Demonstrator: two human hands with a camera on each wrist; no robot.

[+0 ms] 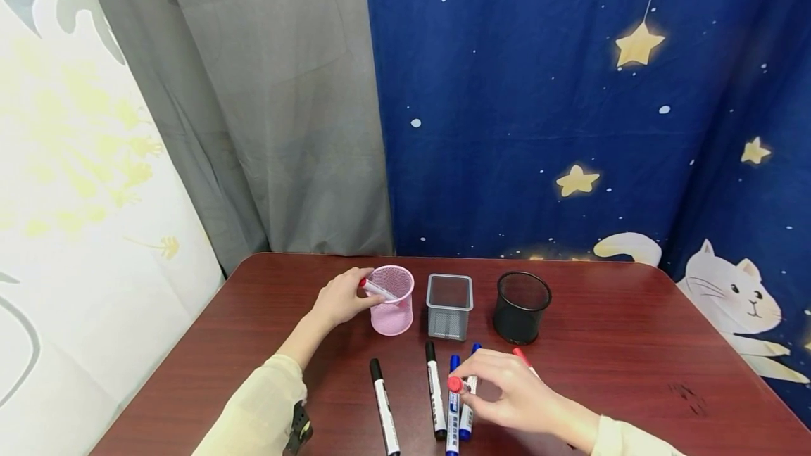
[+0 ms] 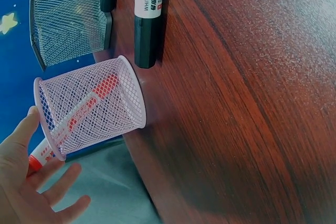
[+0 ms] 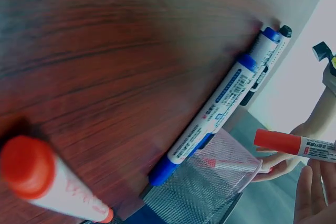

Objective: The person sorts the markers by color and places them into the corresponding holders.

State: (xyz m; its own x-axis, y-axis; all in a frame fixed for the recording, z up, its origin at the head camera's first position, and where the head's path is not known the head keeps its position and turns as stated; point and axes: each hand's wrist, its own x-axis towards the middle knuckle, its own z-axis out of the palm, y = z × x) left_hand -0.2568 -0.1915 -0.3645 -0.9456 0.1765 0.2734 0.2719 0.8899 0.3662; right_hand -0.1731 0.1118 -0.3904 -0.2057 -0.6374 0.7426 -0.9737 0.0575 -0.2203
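My left hand (image 1: 345, 299) is at the rim of a pink mesh pen cup (image 1: 391, 321), its fingers spread in the left wrist view. A red whiteboard marker (image 2: 41, 153) leans inside that cup, red end sticking out between thumb and fingers. Over the table, my right hand (image 1: 510, 389) pinches another red marker (image 3: 278, 140), red end pointing away from the palm. Below it lie two blue markers (image 1: 453, 410), one beside the other. A third red marker (image 3: 65, 190) lies on the table, partly hidden by the right hand in the head view.
Right of the pink cup stand a grey square mesh cup (image 1: 448, 322) and a black round mesh cup (image 1: 519, 319). Two black markers, one at the left (image 1: 384, 407) and one nearer the blue ones (image 1: 435, 393), lie on the brown table (image 1: 633, 343). Curtains hang behind.
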